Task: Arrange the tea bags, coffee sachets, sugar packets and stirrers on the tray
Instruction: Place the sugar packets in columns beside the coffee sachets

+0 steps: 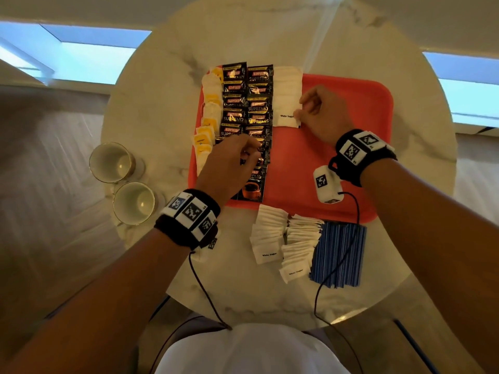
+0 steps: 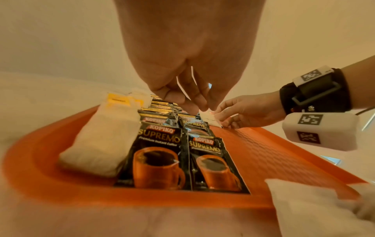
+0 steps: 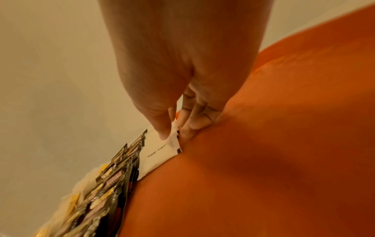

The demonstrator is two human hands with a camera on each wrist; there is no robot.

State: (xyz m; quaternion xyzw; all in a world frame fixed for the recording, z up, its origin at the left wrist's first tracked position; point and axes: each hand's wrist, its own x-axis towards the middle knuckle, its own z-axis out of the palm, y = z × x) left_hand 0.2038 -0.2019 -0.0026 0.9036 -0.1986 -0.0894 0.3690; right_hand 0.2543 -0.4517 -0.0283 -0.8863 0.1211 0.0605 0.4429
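Note:
A red tray [image 1: 337,163] lies on a round marble table [image 1: 243,36]. Along the tray's left edge runs a column of tea bags [image 1: 209,109], then two columns of black coffee sachets [image 1: 245,103], then overlapping white sugar packets [image 1: 287,98]. My right hand [image 1: 299,114] pinches the right edge of the nearest sugar packet [image 3: 160,152], thumb on top. My left hand [image 1: 251,155] hovers over the right sachet column, fingertips [image 2: 194,107] curled together on a coffee sachet [image 2: 192,123]. More sugar packets [image 1: 283,238] and blue stirrers [image 1: 337,255] lie on the table in front of the tray.
Two empty cups [image 1: 110,161] [image 1: 133,202] stand on the table left of the tray. The tray's right half [image 3: 284,144] is bare red plastic. Cables hang from both wristbands over the table's near edge.

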